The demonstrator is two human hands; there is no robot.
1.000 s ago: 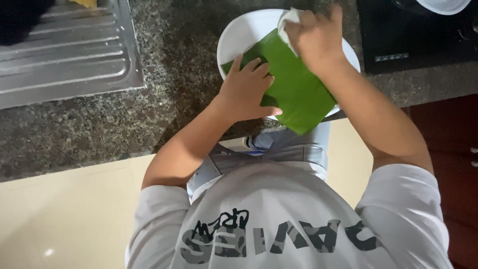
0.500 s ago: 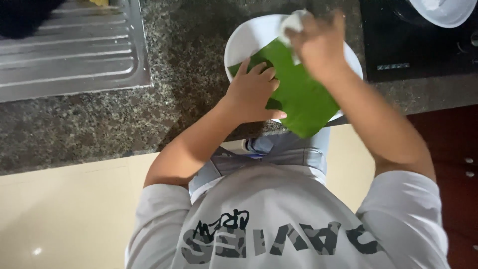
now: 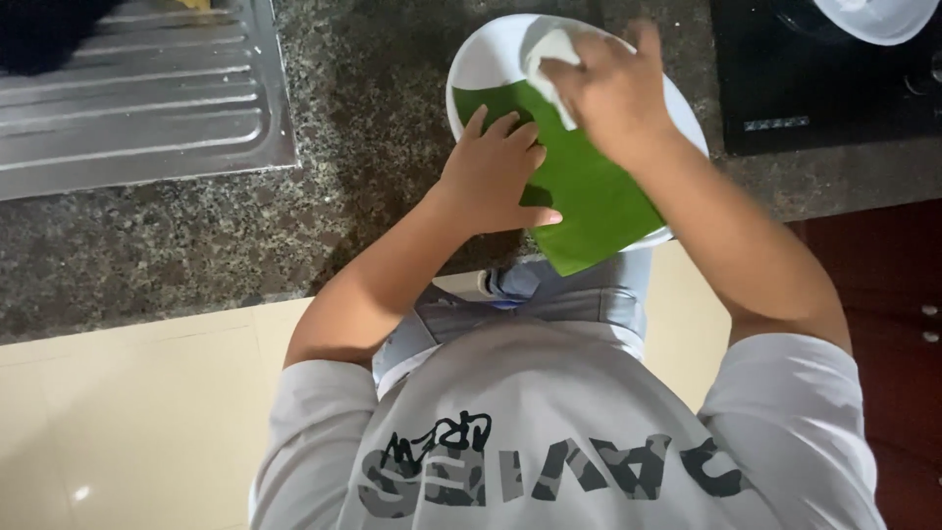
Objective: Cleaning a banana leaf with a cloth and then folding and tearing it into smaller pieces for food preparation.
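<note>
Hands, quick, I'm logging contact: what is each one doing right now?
Left hand: open, fingers spread, pressing flat on the green leaf over the white plate.
Right hand: closed on a white cloth, held against the leaf.

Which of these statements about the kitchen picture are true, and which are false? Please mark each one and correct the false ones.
1. The left hand lies flat on the green leaf. True.
2. The green leaf lies in the steel sink. False: it lies across the white plate on the granite counter; only the ribbed steel drainboard shows, at the left.
3. The right hand holds a white cloth against the leaf. True.
4. The plate is black. False: it is white; the black thing is the cooktop at the right.
5. The person wears a light grey shirt. True.
</note>
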